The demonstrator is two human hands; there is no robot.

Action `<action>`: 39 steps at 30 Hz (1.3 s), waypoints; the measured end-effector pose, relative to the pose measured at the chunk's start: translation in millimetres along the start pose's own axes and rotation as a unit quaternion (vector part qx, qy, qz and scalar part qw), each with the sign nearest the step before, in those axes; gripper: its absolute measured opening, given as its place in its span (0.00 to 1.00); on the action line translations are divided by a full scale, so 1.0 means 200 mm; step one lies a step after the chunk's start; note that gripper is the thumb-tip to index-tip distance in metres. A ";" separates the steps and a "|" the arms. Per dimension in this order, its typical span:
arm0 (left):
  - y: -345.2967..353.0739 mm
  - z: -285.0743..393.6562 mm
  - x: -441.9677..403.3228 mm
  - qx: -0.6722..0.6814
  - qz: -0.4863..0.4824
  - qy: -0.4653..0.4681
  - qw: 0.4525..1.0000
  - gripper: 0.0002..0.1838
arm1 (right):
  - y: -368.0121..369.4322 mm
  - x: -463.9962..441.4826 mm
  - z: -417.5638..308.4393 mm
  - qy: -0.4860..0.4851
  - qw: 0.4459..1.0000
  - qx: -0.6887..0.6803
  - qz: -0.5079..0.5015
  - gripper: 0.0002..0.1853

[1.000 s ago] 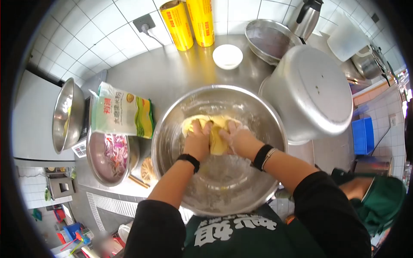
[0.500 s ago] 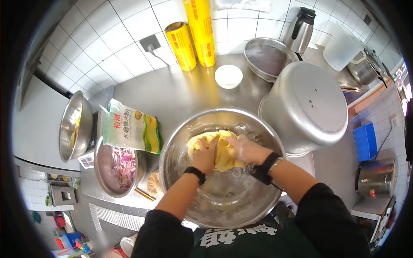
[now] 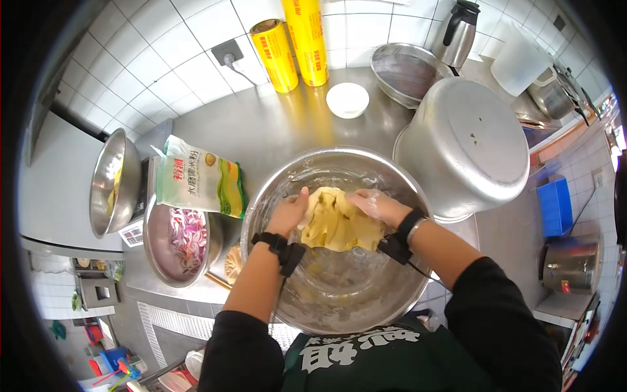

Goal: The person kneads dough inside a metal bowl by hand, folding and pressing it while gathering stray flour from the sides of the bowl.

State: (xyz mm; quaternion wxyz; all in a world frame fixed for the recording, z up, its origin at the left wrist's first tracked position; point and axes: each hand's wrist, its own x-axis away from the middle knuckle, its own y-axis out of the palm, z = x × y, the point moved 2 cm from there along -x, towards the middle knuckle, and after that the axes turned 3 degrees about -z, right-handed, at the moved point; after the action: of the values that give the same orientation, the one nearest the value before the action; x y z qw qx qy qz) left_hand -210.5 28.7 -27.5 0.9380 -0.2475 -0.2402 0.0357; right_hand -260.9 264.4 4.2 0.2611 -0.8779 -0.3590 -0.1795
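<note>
Both hands part-open at the sides of the yellow dough, dough inside the big steel bowl.
Left hand (image 3: 289, 212): half-curled at dough's left edge, thumb up; fingertips partly hidden, can't tell grip force. Right hand (image 3: 379, 206): loosely bent over the upper right edge, floury, grip force also unclear. Dough (image 3: 339, 222): between the hands, folded and uneven, in the upper part of the big steel bowl (image 3: 346, 284). Dark bands on both wrists. Beyond the bowl: small white bowl (image 3: 347, 100), then two yellow rolls (image 3: 275, 55) upright by the tiled wall. Right of it: large upturned pot (image 3: 470, 144), just beside. Left: green-and-white bag (image 3: 199, 176), sliced onions (image 3: 186, 242) in a smaller steel bowl (image 3: 211, 245).
</note>
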 end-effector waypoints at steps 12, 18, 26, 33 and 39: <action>0.40 0.16 0.59 -0.405 -0.132 0.289 0.857 0.25 | 0.27 0.44 0.22 -0.105 0.892 0.438 -0.037 0.25; 0.54 0.09 0.41 -0.431 -0.106 0.190 0.876 0.26 | 0.26 0.25 0.33 -0.075 0.925 0.373 0.009 0.28; 0.44 0.16 0.43 -0.330 -0.125 0.165 0.921 0.25 | 0.22 0.31 0.15 -0.080 0.940 0.323 0.078 0.24; 0.31 0.27 0.53 -0.408 -0.019 0.285 0.867 0.26 | 0.11 0.47 -0.04 -0.189 0.879 0.403 0.170 0.17; 0.28 0.24 0.53 -0.353 -0.176 0.257 0.882 0.30 | 0.12 0.33 0.13 -0.162 0.928 0.334 0.028 0.17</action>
State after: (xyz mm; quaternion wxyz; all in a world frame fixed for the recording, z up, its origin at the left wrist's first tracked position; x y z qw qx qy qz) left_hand -136.2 118.9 29.0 0.8084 -0.5158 -0.0266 -0.2822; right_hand -195.7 299.8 9.0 0.4825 -0.7667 -0.4109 0.1024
